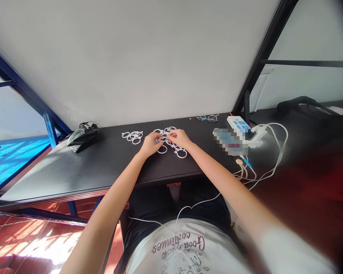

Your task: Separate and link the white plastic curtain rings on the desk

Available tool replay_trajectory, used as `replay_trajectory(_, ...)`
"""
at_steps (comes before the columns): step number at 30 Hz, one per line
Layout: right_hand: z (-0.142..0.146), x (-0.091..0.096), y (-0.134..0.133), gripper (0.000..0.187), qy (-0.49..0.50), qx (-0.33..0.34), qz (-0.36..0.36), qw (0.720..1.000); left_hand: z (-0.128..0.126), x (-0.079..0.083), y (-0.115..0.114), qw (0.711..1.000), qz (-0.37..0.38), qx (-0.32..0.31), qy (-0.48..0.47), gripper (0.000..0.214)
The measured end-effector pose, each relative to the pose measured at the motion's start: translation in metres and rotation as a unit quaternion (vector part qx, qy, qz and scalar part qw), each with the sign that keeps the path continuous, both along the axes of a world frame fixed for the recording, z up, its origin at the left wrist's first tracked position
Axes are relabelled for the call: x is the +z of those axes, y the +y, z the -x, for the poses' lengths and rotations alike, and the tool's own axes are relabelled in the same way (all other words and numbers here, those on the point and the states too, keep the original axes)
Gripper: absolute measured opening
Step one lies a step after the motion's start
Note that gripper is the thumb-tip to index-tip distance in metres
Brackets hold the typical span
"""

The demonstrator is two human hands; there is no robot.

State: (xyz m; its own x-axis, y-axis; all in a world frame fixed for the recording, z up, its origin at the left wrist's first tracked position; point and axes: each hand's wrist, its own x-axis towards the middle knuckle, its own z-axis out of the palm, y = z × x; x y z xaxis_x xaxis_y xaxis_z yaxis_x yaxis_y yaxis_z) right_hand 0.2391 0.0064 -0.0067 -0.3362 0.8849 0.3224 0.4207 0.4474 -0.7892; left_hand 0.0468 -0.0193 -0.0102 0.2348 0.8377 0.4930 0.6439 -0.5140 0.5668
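Observation:
My left hand (152, 143) and my right hand (179, 137) meet over a cluster of white plastic rings (171, 148) on the black table (103, 160). Both hands have their fingers pinched together on rings in the middle of the cluster. A smaller group of white rings (133, 136) lies on the table to the left of my left hand, apart from it.
A crumpled black bag (82, 136) sits at the table's left rear. Eyeglasses (207, 117) lie by the wall. A white and blue power strip (238, 123), a charger (258, 133) and white cables (274, 160) crowd the right side. A white cable runs across my lap.

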Motion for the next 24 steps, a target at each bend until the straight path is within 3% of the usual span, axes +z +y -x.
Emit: replay_trajectory(24, -0.0003, 0.0041, -0.0028, 0.018, -0.015, -0.005, -0.007, 1.0, 0.0046, -0.0072, 0.0051, 0.998, -0.001, -0.035, 0.051, 0.024)
